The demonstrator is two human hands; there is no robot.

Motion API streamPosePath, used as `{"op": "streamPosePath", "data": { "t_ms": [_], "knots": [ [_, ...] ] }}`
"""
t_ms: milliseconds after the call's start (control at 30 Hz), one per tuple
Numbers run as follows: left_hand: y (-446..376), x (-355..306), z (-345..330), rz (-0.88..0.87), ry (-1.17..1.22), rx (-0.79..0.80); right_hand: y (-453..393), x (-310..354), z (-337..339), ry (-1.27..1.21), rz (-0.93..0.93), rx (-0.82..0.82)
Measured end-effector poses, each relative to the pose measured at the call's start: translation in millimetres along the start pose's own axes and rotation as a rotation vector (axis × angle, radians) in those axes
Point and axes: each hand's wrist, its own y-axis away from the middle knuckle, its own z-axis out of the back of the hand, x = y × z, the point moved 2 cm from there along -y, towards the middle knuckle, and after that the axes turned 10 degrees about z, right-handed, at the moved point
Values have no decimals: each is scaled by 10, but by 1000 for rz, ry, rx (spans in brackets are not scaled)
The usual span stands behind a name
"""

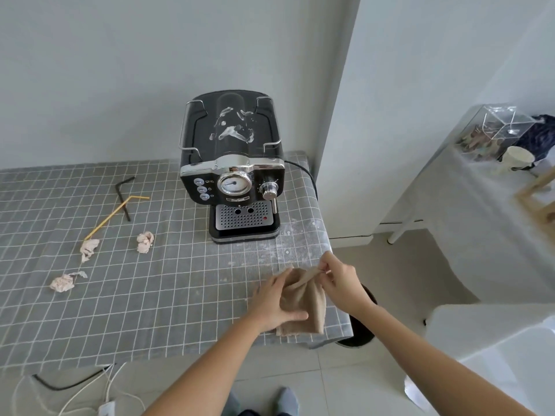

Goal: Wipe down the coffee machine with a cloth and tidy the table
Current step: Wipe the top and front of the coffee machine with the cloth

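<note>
A black and chrome coffee machine stands at the back right of the table, with white smears on its top. A beige cloth lies bunched at the table's front right corner. My left hand grips its left side, thumb pressed on the fabric. My right hand pinches the cloth's upper edge and lifts it slightly. Three crumpled pinkish tissues lie to the left: one, another, a third. A yellow straw and a black straw lie crossed beyond them.
The table has a grey checked cloth with whitish stains in front of the machine. A dark bin sits below the table's right corner. Cables trail on the floor at left. A white side table with a clear box stands at right.
</note>
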Motion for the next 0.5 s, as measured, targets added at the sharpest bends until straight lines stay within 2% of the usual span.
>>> {"op": "streamPosePath", "data": {
  "t_ms": [167, 333, 500],
  "knots": [
    [279, -205, 183, -84, 519, 36, -151, 593, 238, -211, -35, -23],
    [503, -344, 754, -171, 660, -116, -365, 1155, 483, -387, -65, 14],
    [716, -546, 1806, -363, 697, -230, -672, 1822, 849, -656, -19, 28]
  ]
}}
